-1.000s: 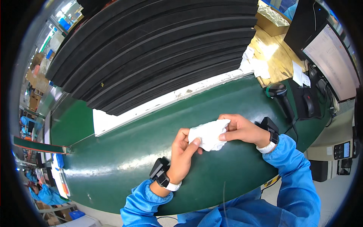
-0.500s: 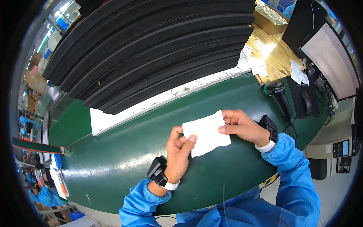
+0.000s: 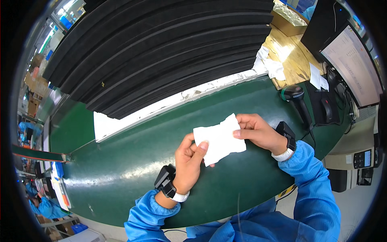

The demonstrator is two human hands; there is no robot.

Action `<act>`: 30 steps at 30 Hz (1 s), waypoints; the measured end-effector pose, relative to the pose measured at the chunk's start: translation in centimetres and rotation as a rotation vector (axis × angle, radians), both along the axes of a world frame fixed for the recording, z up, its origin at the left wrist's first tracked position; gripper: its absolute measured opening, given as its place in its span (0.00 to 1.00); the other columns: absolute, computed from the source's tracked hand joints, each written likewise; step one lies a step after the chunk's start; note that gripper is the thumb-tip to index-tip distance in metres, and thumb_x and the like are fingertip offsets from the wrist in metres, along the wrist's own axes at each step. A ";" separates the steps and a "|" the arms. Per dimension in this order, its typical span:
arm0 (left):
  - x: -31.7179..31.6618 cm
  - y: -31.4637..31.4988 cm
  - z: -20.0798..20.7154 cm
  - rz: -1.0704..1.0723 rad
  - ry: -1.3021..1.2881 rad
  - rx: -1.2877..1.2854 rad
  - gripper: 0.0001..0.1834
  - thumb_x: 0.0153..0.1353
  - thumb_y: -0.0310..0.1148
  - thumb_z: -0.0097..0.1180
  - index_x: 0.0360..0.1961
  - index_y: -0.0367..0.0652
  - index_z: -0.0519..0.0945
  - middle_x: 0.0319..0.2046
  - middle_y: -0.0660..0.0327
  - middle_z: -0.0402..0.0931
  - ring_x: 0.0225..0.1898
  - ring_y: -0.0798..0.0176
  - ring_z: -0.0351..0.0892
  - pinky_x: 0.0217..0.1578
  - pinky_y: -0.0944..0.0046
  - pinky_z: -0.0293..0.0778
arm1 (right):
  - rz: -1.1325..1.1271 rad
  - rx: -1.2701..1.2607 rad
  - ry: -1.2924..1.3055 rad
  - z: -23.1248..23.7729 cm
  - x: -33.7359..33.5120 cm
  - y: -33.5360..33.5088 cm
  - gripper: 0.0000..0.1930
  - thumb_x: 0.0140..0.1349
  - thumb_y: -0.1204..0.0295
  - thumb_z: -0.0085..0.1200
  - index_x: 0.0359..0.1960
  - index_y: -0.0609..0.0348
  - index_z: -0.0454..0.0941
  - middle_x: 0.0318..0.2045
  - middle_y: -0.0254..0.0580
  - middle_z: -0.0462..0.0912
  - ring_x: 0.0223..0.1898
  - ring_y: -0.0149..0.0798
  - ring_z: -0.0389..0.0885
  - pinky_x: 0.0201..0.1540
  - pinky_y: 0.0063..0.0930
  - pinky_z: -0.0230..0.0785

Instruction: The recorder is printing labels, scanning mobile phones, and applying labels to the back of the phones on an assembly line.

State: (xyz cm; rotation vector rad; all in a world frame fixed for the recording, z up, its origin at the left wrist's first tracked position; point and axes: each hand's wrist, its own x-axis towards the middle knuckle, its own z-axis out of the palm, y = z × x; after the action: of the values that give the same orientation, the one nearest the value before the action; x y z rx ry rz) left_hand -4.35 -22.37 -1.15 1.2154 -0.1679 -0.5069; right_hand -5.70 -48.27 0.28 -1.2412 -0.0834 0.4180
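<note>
A white cloth or wipe (image 3: 219,139), roughly square with uneven edges, is stretched between my two hands above the green tabletop (image 3: 133,189). My left hand (image 3: 189,159) pinches its left side, thumb on top and fingers underneath; one fingertip peeks out below the lower edge. At the upper right corner, my right hand (image 3: 258,131) grips it between thumb and fingers. Each wrist carries a black device and a white band over blue sleeves. Whatever lies beneath the white piece is hidden.
A tall stack of black trays (image 3: 161,52) rests on a white base (image 3: 133,117) behind my hands. On the right are a handheld scanner (image 3: 296,99), a black mouse (image 3: 327,111), crumpled white wipes (image 3: 272,66) and a monitor (image 3: 352,66). Another person in blue (image 3: 46,207) is at far left.
My left hand has shifted slightly left, and the white piece's top edge now dips in the middle. A fingertip has come out under its lower edge. Both hands keep their hold.
</note>
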 end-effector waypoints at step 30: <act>-0.4 0.4 -0.1 -0.063 -0.108 0.039 0.15 0.78 0.24 0.53 0.60 0.39 0.84 0.47 0.57 0.88 0.39 0.68 0.85 0.40 0.69 0.74 | 0.115 -0.037 -0.085 -0.1 0.0 -0.2 0.21 0.66 0.80 0.57 0.61 0.61 0.75 0.46 0.36 0.85 0.49 0.28 0.83 0.53 0.24 0.72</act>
State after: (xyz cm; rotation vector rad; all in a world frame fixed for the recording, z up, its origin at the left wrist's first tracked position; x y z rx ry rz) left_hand -4.73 -22.00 -1.22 1.2797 -0.2897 -0.5011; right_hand -5.71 -48.45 0.15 -1.2947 -0.2213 0.4684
